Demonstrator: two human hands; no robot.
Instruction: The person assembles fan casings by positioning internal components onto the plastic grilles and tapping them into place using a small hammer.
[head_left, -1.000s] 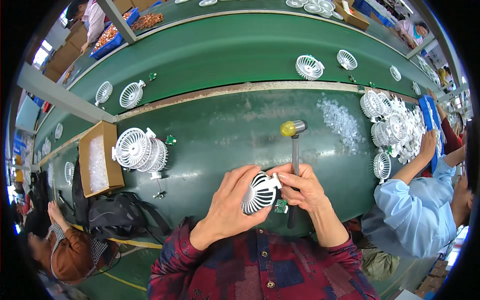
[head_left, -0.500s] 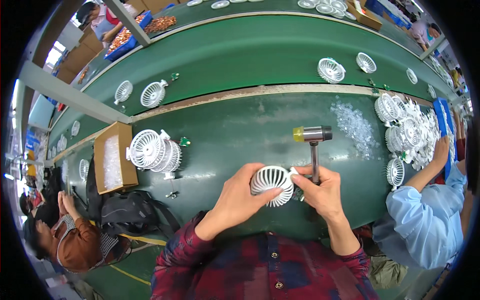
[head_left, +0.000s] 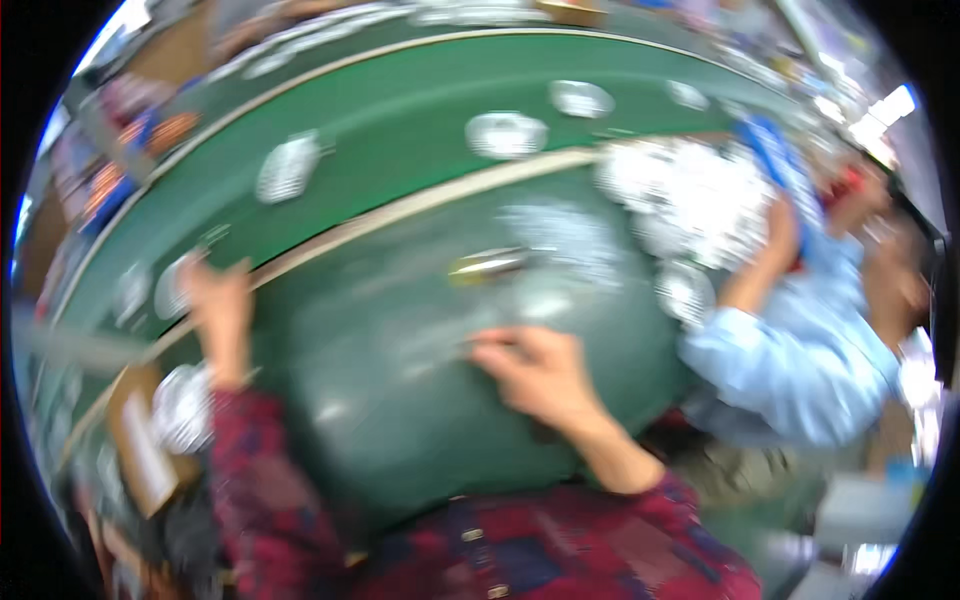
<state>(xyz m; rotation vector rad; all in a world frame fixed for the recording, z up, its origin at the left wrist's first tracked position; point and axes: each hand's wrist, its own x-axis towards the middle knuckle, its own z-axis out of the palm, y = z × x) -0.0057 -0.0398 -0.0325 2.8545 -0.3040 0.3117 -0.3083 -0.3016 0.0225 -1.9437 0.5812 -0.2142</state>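
My left hand [head_left: 222, 312] reaches out to the far left, over the edge of the green belt. Its fingers are smeared by motion and overlap a white slatted round housing [head_left: 172, 287]; whether they grip it, I cannot tell. Above the middle of the table is my right hand [head_left: 540, 375], thumb and fingertips drawn together. Anything in that pinch is too blurred to name. Just beyond it shows the hammer's yellow-ended metal head [head_left: 487, 265]; its handle is blurred and partly behind the hand.
Several white housings lie on the green belt [head_left: 390, 130]. At right are clear small parts [head_left: 565, 240], a heap of white parts [head_left: 690, 195], a blue tray [head_left: 770, 160] and a blue-sleeved co-worker [head_left: 800, 340]. A cardboard box [head_left: 145, 440] and stacked white housings [head_left: 183, 408] stand left.
My hands have parted: the left swung far left to the belt, the right stayed over the table. The white housing is no longer between them. The whole view has turned and blurred.
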